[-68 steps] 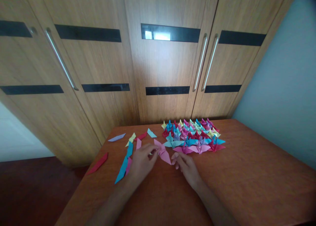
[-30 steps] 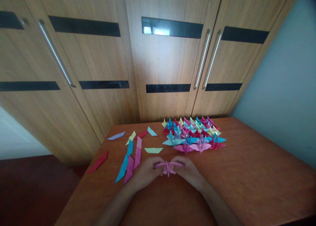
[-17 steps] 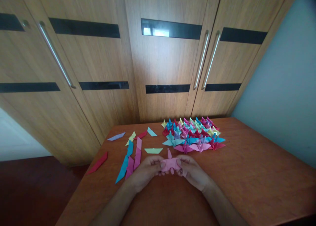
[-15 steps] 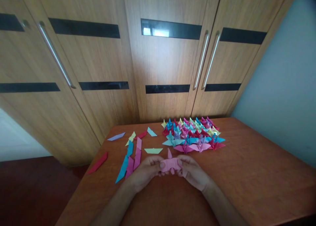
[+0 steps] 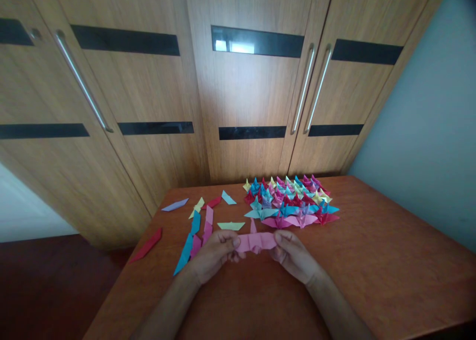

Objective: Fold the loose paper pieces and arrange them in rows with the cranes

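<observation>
A pink folded paper is stretched between my two hands above the table, with a narrow point sticking up from its middle. My left hand pinches its left end between thumb and fingers. At the right end, my right hand grips it the same way. Just beyond the paper lies a flat pale green folded strip. Rows of colourful paper cranes stand behind and to the right of my hands.
Flat folded papers in several colours lie on the left of the brown table, among them a blue one, a red one and a lilac one. A wooden wardrobe rises behind the table.
My hands have moved slightly apart and the pink paper between them shows wider and flatter. My left hand has shifted a little to the left.
</observation>
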A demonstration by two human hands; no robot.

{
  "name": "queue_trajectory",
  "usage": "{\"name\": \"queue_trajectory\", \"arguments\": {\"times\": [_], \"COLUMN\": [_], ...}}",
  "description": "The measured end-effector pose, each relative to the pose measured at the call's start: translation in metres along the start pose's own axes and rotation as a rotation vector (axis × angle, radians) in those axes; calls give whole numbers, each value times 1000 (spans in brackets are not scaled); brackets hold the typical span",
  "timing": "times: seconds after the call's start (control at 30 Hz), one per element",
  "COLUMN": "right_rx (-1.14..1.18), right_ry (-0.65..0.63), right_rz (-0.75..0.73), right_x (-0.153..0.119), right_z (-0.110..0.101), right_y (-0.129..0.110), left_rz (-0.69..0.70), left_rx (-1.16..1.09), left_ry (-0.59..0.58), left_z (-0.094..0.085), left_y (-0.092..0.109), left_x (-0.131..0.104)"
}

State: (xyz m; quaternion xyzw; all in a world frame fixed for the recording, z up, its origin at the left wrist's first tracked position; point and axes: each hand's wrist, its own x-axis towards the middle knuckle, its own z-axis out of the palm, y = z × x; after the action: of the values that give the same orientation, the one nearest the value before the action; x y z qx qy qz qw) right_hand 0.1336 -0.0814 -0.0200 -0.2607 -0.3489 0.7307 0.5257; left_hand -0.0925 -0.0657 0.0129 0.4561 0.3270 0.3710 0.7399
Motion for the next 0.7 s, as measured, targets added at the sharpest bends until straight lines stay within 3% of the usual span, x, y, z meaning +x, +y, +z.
{"name": "queue_trajectory", "arguments": {"times": [0.23,0.7], "right_rx": [-110,-556], "right_ry": [37,240], "right_rz": [-6,-114], "right_x": [0,5], "right_z": [-2,2], "right_y": [-5,-6], "left_rz": [2,4], "left_rx": [150,366], "left_ry": [-33,64], "left_z": [-7,-16], "left_y": [12,15], "left_x": [-4,-3]}}
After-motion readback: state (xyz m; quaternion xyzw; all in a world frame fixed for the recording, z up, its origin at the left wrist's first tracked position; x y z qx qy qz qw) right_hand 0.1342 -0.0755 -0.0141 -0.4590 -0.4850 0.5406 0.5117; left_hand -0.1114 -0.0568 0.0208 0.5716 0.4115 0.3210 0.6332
